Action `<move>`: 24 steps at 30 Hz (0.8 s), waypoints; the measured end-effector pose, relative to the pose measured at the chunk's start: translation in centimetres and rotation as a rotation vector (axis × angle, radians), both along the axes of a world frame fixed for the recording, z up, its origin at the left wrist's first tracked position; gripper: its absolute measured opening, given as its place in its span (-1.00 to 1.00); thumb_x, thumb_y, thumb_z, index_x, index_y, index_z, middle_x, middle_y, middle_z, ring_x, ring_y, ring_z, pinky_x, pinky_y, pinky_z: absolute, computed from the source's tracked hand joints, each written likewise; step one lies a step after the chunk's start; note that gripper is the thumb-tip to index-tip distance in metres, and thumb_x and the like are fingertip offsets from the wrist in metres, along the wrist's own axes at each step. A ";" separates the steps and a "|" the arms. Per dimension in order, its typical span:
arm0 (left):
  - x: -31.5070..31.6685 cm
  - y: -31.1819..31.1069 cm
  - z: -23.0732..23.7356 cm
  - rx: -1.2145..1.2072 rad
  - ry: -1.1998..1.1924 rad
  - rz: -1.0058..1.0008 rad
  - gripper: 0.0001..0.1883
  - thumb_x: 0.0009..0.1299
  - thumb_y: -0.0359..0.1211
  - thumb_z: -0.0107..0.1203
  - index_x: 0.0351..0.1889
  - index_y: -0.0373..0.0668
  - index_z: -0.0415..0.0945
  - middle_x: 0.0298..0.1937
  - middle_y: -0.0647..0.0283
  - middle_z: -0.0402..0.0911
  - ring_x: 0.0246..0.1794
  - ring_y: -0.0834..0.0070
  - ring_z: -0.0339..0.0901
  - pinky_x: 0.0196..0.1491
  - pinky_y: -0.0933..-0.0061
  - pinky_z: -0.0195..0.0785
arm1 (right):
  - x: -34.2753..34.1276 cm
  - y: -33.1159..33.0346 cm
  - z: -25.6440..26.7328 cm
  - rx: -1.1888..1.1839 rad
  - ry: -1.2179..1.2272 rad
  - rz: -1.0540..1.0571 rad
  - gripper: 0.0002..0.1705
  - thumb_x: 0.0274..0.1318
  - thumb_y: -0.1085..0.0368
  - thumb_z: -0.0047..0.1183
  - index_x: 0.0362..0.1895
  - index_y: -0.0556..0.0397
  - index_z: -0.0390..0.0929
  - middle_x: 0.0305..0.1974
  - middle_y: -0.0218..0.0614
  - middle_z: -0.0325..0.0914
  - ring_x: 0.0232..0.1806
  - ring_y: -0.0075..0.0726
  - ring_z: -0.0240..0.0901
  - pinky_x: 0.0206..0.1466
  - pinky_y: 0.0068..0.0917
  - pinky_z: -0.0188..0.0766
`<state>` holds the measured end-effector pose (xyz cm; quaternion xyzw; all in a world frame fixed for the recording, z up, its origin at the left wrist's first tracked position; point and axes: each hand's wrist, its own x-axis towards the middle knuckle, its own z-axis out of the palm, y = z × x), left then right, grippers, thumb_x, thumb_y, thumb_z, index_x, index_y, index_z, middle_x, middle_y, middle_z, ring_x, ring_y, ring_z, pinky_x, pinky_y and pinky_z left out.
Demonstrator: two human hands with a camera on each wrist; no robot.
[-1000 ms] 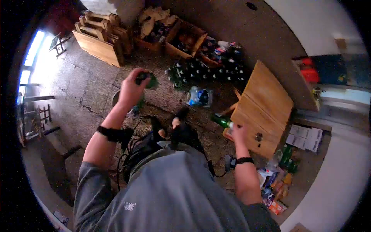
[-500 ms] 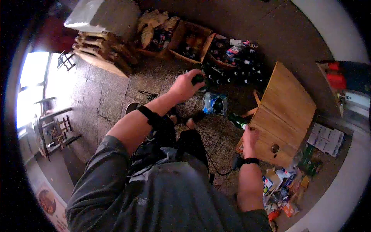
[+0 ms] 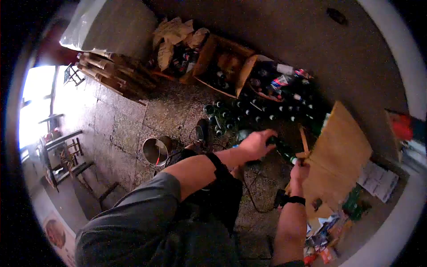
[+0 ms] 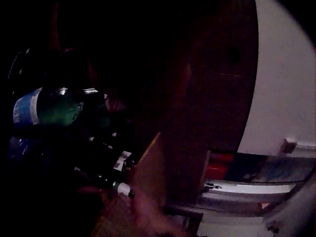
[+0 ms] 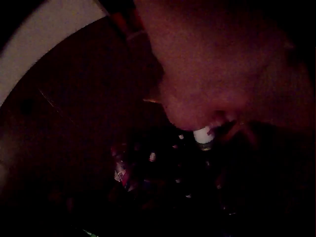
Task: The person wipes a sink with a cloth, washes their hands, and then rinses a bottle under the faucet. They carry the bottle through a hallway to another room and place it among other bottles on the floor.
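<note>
My left hand (image 3: 258,144) is curled round a green bottle, mostly covered by the hand in the head view. In the left wrist view a green bottle (image 4: 59,113) with a blue-and-white label shows beside the dark shape of that hand. My right hand (image 3: 300,171) grips a second green bottle (image 3: 284,151) by its white-wrapped neck, the base slanting toward my left fingers. The right wrist view is very dark; only the white neck (image 5: 203,136) shows under the fingers. Both hands are close together over the floor, beside the tilted wooden tabletop (image 3: 338,155).
Many dark bottles (image 3: 267,111) stand on the floor ahead. Behind them are an open cardboard box (image 3: 247,78) and more filled boxes. A metal bucket (image 3: 155,151) stands at left, near folded wooden furniture (image 3: 106,73). Rubbish (image 3: 324,227) lies at lower right.
My left hand has swung from the left across to the right, its bottle now near the one in my right hand. The right hand keeps its hold on the neck. The head view has shifted.
</note>
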<state>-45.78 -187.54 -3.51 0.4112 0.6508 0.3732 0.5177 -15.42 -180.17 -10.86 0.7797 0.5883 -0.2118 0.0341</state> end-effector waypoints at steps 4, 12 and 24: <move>2.9 2.0 -3.4 0.021 0.059 -0.054 -0.54 0.27 -0.25 0.17 0.12 -0.11 0.38 0.03 0.02 0.54 -0.02 0.00 0.50 0.01 0.15 0.41 | 0.0 3.2 -7.8 0.193 -0.167 0.297 -0.55 0.06 0.09 0.13 -0.13 0.23 0.48 -0.19 0.10 0.55 -0.13 0.14 0.50 -0.14 -0.08 0.40; 9.9 6.5 -11.8 0.123 0.178 -0.110 -0.54 0.27 -0.26 0.16 0.13 -0.10 0.37 0.08 0.02 0.50 -0.01 0.00 0.49 0.02 0.10 0.39 | 1.9 7.8 -16.9 0.171 -0.036 0.416 -0.49 0.08 0.03 0.11 -0.03 0.16 0.48 -0.08 0.06 0.54 -0.05 0.18 0.46 -0.04 -0.06 0.41; 15.5 12.5 -20.3 -0.068 0.112 -0.158 -0.54 0.28 -0.27 0.15 0.14 -0.10 0.38 0.06 0.05 0.52 0.00 0.02 0.49 0.06 0.16 0.39 | 2.4 11.7 -21.3 -0.077 0.066 0.240 -0.39 0.08 0.19 0.09 0.22 0.13 0.29 0.14 0.04 0.40 0.17 0.14 0.31 0.19 -0.16 0.30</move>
